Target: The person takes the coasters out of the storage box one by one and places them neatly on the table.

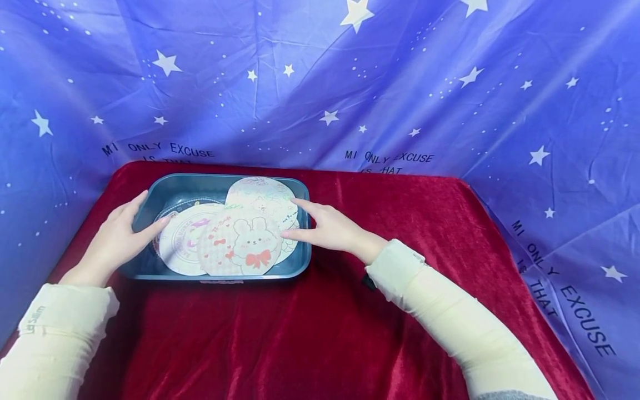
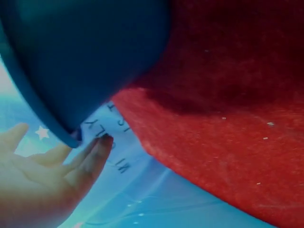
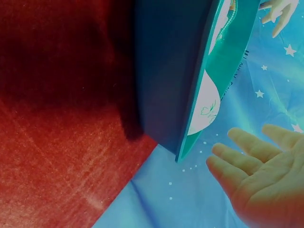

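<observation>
A dark teal plastic bin [image 1: 190,276] stands on the table, with several round printed discs in it. On top lies a disc with a rabbit and red bow [image 1: 257,253]; left of it is a white disc with purple print [image 1: 180,247], and behind is a pale disc with a drawn animal [image 1: 257,191]. My left hand [image 1: 110,239] is at the bin's left rim, thumb reaching over the discs, fingers extended by the rim. Beyond the right rim, my right hand [image 1: 335,228] has its fingers spread toward the discs; the right wrist view shows its palm facing the bin.
Red velvety cloth [image 1: 400,233] covers the table. Blue fabric with white stars and black lettering [image 1: 300,111] hangs behind it and at both sides. A small dark object [image 1: 368,281] shows under the right cuff.
</observation>
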`<control>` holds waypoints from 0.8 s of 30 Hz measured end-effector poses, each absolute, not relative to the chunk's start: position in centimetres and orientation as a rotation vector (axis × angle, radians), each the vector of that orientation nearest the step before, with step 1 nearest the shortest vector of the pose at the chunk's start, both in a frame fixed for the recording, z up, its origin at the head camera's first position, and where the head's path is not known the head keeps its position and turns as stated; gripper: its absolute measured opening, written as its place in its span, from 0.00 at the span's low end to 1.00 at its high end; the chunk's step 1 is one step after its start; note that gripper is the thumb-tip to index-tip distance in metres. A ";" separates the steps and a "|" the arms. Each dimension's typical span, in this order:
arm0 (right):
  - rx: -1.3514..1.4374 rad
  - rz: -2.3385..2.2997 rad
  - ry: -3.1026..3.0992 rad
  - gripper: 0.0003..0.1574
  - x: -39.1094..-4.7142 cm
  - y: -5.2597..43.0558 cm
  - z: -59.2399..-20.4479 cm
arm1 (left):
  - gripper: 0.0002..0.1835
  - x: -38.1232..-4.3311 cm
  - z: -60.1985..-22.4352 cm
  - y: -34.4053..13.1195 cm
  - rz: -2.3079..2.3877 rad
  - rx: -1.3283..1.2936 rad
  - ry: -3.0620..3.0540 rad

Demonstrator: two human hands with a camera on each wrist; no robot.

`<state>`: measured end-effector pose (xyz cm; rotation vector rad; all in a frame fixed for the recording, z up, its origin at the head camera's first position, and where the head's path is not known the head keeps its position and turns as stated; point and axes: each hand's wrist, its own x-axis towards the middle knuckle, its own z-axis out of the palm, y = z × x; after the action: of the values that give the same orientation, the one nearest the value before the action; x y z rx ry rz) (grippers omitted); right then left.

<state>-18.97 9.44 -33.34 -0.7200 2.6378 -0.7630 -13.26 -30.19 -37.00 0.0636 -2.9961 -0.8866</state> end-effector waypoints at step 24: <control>-0.729 -0.749 2.559 0.53 -18.8 8.3 -33.6 | 0.42 -13.5 -39.3 -34.2 -1.460 0.306 -2.986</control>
<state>-18.84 8.26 -33.58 -0.7290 2.5591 -0.7491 -13.50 -34.25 -39.33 0.3064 -2.9860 -1.4600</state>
